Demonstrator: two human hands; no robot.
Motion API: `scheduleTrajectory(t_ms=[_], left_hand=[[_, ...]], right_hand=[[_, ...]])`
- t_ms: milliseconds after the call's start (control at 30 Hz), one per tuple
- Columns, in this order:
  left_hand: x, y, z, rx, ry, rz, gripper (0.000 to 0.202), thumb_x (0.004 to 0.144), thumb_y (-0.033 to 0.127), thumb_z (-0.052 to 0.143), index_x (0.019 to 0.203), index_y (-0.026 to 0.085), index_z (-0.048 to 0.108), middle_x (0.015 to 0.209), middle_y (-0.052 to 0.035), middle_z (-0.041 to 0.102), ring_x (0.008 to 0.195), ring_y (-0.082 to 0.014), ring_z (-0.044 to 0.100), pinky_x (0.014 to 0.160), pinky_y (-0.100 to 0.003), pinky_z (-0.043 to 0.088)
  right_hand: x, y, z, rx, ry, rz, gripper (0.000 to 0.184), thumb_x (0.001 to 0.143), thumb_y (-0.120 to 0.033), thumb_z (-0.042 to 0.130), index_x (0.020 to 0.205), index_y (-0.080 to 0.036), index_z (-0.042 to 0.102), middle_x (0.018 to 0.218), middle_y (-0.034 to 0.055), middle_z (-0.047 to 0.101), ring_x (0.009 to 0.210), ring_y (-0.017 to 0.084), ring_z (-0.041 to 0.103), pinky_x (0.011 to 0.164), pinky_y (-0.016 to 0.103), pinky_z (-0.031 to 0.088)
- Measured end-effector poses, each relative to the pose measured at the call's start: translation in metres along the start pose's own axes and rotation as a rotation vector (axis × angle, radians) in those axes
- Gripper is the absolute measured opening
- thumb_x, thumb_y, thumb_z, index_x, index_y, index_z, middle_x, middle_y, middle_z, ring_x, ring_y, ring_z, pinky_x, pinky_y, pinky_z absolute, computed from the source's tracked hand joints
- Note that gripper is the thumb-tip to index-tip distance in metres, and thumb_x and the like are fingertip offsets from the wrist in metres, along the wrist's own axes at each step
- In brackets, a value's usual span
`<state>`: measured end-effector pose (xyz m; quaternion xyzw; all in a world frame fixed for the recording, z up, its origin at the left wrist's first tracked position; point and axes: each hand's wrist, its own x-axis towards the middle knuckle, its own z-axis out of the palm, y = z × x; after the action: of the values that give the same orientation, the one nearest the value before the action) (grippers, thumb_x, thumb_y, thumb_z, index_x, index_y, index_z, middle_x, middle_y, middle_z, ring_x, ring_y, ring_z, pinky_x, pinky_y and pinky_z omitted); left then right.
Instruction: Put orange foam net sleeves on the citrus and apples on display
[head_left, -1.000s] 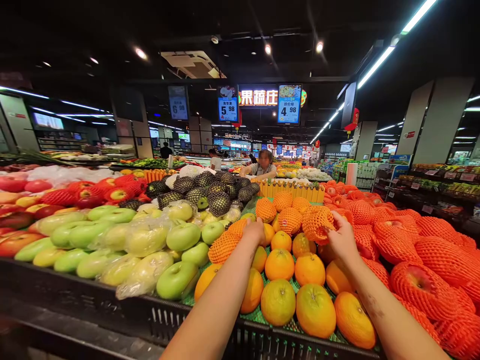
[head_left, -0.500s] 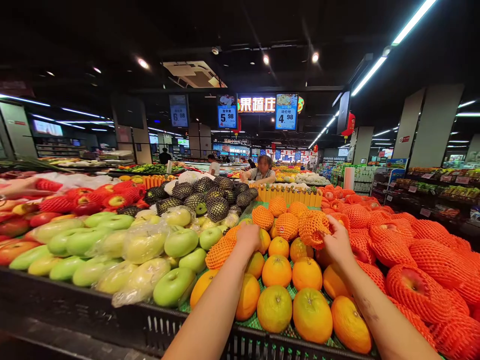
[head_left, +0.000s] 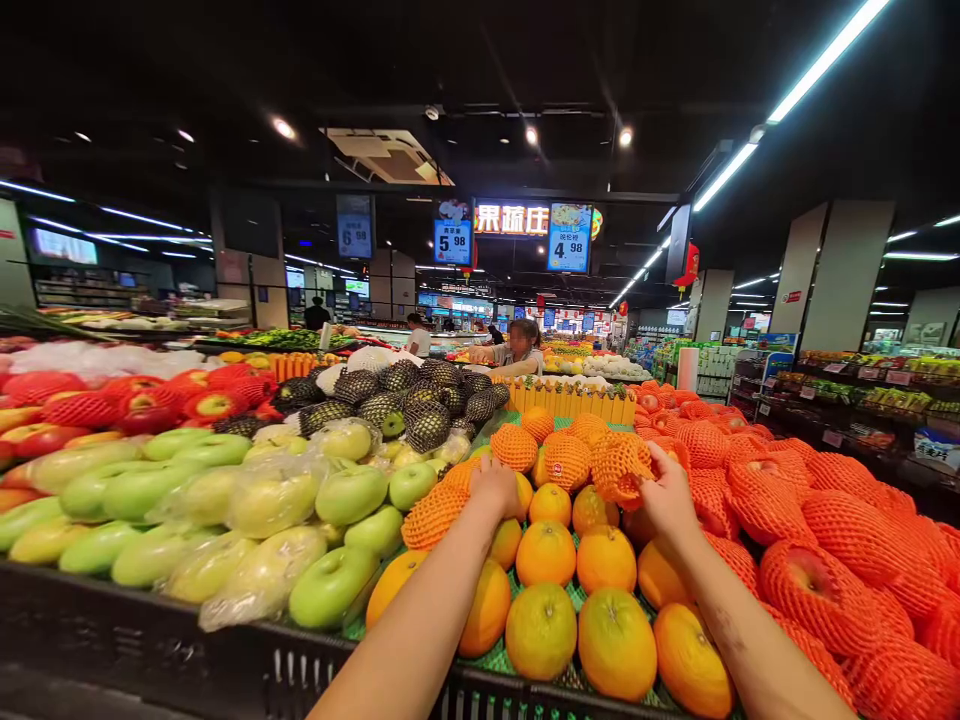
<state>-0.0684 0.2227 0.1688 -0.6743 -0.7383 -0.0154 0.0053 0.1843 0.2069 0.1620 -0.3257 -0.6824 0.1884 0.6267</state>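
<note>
My right hand pinches the edge of an orange foam net sleeve around an orange, at the right of the orange pile. Over the left part of the pile my left hand is curled with its back to me. Its fingertips are hidden, so what they grip does not show. Just left of it lie orange foam net sleeves. Bare oranges stand in rows on green matting between my forearms, and netted oranges lie behind them.
Green apples and bagged yellow-green fruit lie to the left, with black-netted fruit behind. Red-netted apples are heaped on the right. A black crate rim runs along the front. Another person stands beyond the small yellow fence.
The view has shifted slightly, moving the stand a little left in the picture. Both hands keep nearly the same places over the oranges. A hand at the far left has left view.
</note>
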Motion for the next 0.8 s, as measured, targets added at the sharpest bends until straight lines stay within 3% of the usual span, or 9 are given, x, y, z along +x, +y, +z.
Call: scheduleTrajectory(t_ms=[167, 300, 467, 600, 700, 800], left_hand=[[-0.007, -0.001, 0.001, -0.105, 0.053, 0.02, 0.069, 0.071, 0.041, 0.075, 0.128, 0.005, 0.063, 0.143, -0.022, 0.051, 0.138, -0.0369, 0.042, 0.112, -0.037, 0.04], [-0.006, -0.003, 0.001, -0.169, 0.145, 0.019, 0.048, 0.086, 0.036, 0.059, 0.121, 0.006, 0.068, 0.134, -0.0214, 0.059, 0.131, -0.0369, 0.049, 0.108, -0.04, 0.043], [0.002, -0.003, 0.003, -0.195, 0.207, 0.0, 0.051, 0.093, 0.038, 0.049, 0.123, 0.001, 0.066, 0.132, -0.0238, 0.06, 0.128, -0.0391, 0.051, 0.107, -0.042, 0.043], [0.008, -0.005, 0.008, -0.193, 0.196, 0.014, 0.045, 0.093, 0.031, 0.049, 0.124, 0.003, 0.067, 0.133, -0.0221, 0.061, 0.128, -0.0358, 0.055, 0.11, -0.039, 0.042], [0.011, -0.005, 0.009, -0.196, 0.16, 0.006, 0.044, 0.093, 0.03, 0.048, 0.122, 0.004, 0.068, 0.132, -0.0224, 0.063, 0.129, -0.0364, 0.055, 0.11, -0.04, 0.042], [0.01, -0.003, 0.006, -0.201, 0.126, 0.002, 0.047, 0.094, 0.036, 0.048, 0.124, 0.004, 0.067, 0.133, -0.0239, 0.062, 0.131, -0.0383, 0.054, 0.107, -0.043, 0.045]], right_hand=[[-0.001, 0.001, 0.0, 0.016, -0.007, 0.009, 0.025, 0.068, -0.026, 0.055, 0.09, -0.019, 0.064, 0.082, 0.0019, 0.066, 0.085, 0.025, 0.061, 0.077, 0.032, 0.048], [0.0, -0.001, 0.001, 0.028, -0.007, 0.008, 0.024, 0.068, -0.026, 0.057, 0.09, -0.018, 0.064, 0.084, 0.0025, 0.067, 0.086, 0.025, 0.062, 0.078, 0.033, 0.049], [-0.002, -0.001, -0.001, 0.022, -0.021, 0.006, 0.02, 0.07, -0.025, 0.058, 0.088, -0.019, 0.064, 0.081, 0.0016, 0.066, 0.083, 0.024, 0.061, 0.079, 0.033, 0.05], [-0.003, -0.002, 0.004, 0.027, -0.004, 0.005, 0.021, 0.067, -0.025, 0.057, 0.086, -0.019, 0.064, 0.08, 0.002, 0.067, 0.079, 0.023, 0.061, 0.077, 0.034, 0.053], [0.002, -0.022, 0.003, 0.019, 0.145, -0.086, 0.031, 0.063, -0.023, 0.055, 0.091, -0.018, 0.068, 0.086, 0.0049, 0.071, 0.082, 0.024, 0.065, 0.075, 0.033, 0.055], [-0.003, -0.065, -0.024, -0.056, 0.53, -0.295, 0.027, 0.071, -0.027, 0.053, 0.09, -0.016, 0.069, 0.084, 0.0068, 0.071, 0.082, 0.022, 0.068, 0.075, 0.034, 0.059]])
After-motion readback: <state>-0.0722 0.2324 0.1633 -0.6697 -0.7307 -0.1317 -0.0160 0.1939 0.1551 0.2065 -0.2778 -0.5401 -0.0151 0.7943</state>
